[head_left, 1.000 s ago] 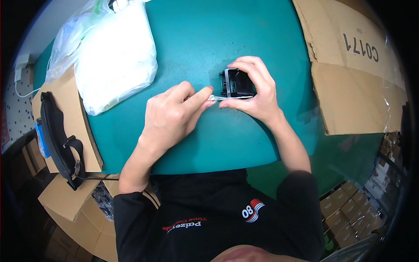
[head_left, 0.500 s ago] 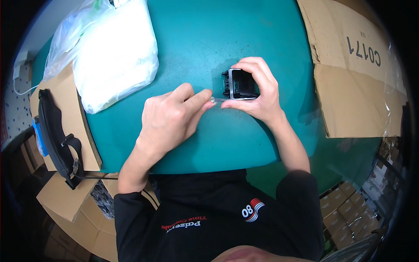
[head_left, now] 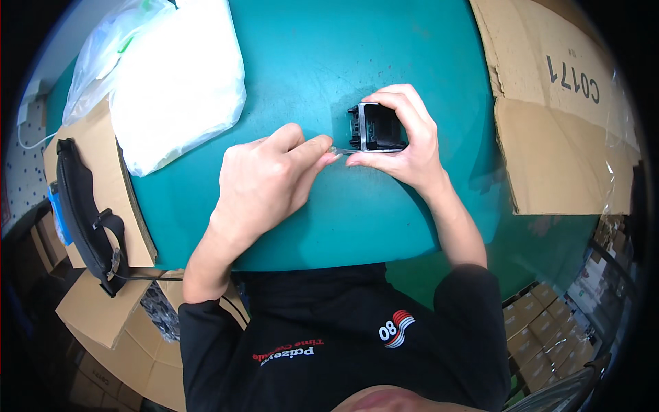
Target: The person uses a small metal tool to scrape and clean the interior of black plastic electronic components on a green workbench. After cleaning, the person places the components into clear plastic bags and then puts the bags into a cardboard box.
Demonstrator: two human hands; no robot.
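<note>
Right hand (head_left: 405, 144) is gripping a small black boxy part (head_left: 376, 128) mid-way across the teal table (head_left: 309, 55), while the left hand (head_left: 271, 180) is pinching a thin strip (head_left: 341, 150) at the part's near edge. Plenty of bare table is showing beyond the part; a white plastic bag (head_left: 175, 82) is lying well to its left, and a cardboard box (head_left: 549, 103) is sitting to its right.

We see a small black part (head_left: 376, 128), boxy with a pale frame on its near and left sides, standing on the green table (head_left: 384, 55) toward its right edge. A thin clear strip (head_left: 341, 150) sticks out leftward from its near left corner.
</note>
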